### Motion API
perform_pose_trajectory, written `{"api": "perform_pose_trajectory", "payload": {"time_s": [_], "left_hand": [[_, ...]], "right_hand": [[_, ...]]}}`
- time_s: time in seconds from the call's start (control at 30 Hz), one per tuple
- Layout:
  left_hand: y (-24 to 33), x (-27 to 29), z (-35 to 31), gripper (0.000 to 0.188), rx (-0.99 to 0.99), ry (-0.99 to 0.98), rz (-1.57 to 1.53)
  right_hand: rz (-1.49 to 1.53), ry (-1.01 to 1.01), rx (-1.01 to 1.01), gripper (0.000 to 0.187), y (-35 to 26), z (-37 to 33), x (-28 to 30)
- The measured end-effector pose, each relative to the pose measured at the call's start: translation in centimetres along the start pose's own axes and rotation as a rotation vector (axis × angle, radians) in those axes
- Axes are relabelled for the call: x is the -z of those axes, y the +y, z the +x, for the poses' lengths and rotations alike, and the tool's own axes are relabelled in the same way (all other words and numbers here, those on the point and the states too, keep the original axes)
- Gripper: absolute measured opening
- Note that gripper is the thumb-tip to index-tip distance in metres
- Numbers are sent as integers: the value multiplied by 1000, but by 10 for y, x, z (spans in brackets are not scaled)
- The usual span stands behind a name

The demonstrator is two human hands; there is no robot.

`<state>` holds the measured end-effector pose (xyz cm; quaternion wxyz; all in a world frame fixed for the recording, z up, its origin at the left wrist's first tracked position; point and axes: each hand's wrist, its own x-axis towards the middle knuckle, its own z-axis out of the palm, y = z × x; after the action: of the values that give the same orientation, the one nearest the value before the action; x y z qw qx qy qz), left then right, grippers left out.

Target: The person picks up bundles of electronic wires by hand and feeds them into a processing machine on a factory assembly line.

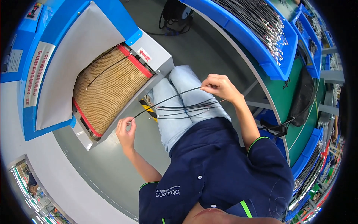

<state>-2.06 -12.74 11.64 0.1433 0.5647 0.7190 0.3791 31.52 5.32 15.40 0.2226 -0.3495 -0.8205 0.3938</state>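
Observation:
A thin black cable point(164, 101) is stretched between my two hands above my thighs. My left hand point(126, 131) pinches one end of it between thumb and fingertips, near the front of the machine. Higher and to the right, my right hand point(220, 86) is closed on the cable's other end. Several more black cables point(186, 108) with small light-coloured ends lie loosely across my lap, below the held one. Another dark cable point(107, 70) rests on the brown mesh conveyor belt point(112, 89), apart from both hands.
The blue-and-white machine point(71, 63) stands at the left, its belt red-edged. On the right, a green worktable point(278, 95) carries a blue bin point(281, 71) full of cables and a black case point(302, 95). More cable bins point(311, 149) line the far right.

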Motion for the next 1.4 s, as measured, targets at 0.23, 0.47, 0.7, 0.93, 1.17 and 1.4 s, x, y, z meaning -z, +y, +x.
{"api": "perform_pose_trajectory", "payload": {"time_s": [0.23,0.47,0.7,0.93,1.17,1.4], "left_hand": [[-27,16,2,12,14,7,15],[-87,64,24,11,36,45,16],[-156,155,80,12,46,115,115],[-185,201,112,12,172,62,168],[-200,205,112,18,105,90,212],[-164,112,66,19,25,153,99]], "right_hand": [[-16,-42,27,7,-9,13,-22],[-73,-61,171,8,-39,59,-72],[-169,75,268,7,-94,149,-149],[-145,163,282,10,-110,207,-204],[-50,219,234,17,-109,186,-197],[-231,-263,-75,15,-12,61,-200]]}}
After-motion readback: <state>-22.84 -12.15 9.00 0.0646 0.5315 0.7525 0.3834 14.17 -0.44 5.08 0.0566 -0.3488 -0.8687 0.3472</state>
